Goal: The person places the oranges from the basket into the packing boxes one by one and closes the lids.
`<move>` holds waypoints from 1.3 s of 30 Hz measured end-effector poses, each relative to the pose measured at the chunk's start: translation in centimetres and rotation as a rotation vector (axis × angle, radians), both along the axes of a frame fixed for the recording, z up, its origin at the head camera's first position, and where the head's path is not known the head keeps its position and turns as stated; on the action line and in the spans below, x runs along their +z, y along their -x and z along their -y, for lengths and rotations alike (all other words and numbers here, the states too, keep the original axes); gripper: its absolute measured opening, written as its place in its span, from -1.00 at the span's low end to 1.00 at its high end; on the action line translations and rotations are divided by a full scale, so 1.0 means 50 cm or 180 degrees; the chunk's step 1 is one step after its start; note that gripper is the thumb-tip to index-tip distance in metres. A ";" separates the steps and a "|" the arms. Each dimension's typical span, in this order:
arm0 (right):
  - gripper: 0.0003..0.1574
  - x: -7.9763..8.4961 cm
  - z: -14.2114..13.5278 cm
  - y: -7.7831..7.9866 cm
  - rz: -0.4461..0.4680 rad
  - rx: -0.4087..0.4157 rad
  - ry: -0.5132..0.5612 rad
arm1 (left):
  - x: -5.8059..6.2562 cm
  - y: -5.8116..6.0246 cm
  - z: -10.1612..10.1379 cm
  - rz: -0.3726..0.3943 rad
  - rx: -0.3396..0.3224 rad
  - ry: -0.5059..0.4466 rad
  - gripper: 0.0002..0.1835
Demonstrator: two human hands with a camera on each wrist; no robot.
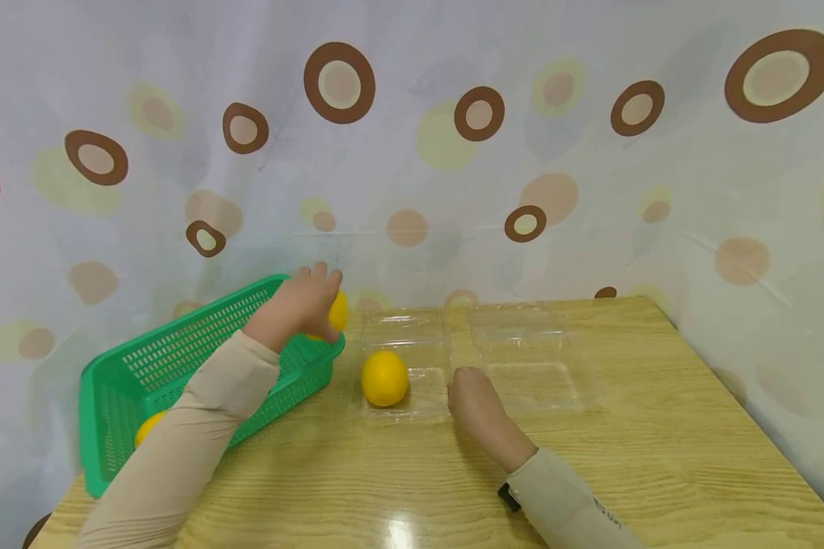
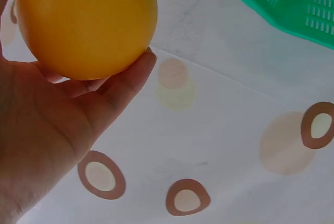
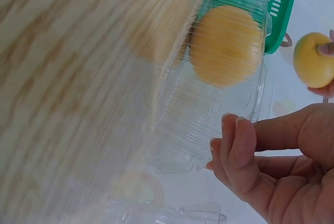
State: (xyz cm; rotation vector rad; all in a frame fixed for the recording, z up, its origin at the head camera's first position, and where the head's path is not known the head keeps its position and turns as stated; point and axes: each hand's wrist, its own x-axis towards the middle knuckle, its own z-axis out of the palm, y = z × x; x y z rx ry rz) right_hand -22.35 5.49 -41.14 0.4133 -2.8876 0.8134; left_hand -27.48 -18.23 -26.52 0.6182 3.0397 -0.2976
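Observation:
My left hand (image 1: 305, 301) grips an orange (image 2: 88, 23) above the right end of the green basket (image 1: 302, 389). Its fingers curve around the fruit in the left wrist view. Another orange (image 1: 384, 378) sits in the front left part of a clear plastic container (image 1: 426, 381) on the table. My right hand (image 1: 477, 408) is at the right edge of that container, pinching its rim between thumb and curled fingers (image 3: 242, 145). A further orange (image 1: 149, 427) lies in the basket, partly hidden by my left sleeve.
A second clear plastic tray section (image 1: 532, 381) lies to the right of my right hand. The wooden table (image 1: 357, 473) meets a patterned curtain (image 1: 412, 152) at the back. The basket stands at an angle along the table's left side.

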 end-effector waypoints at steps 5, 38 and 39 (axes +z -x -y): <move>-0.76 0.004 0.000 -0.001 0.0041 -0.0072 0.0002 | -0.006 -0.009 -0.049 -0.0068 -0.0258 0.0065 -0.21; -0.85 0.000 -0.014 -0.011 -0.0089 0.0142 -0.0055 | -0.171 -0.001 -0.208 0.0077 -0.0927 0.0089 -0.15; -0.85 0.000 -0.014 -0.011 -0.0096 0.0136 -0.0073 | -0.176 0.000 -0.209 0.0095 -0.0923 0.0055 -0.16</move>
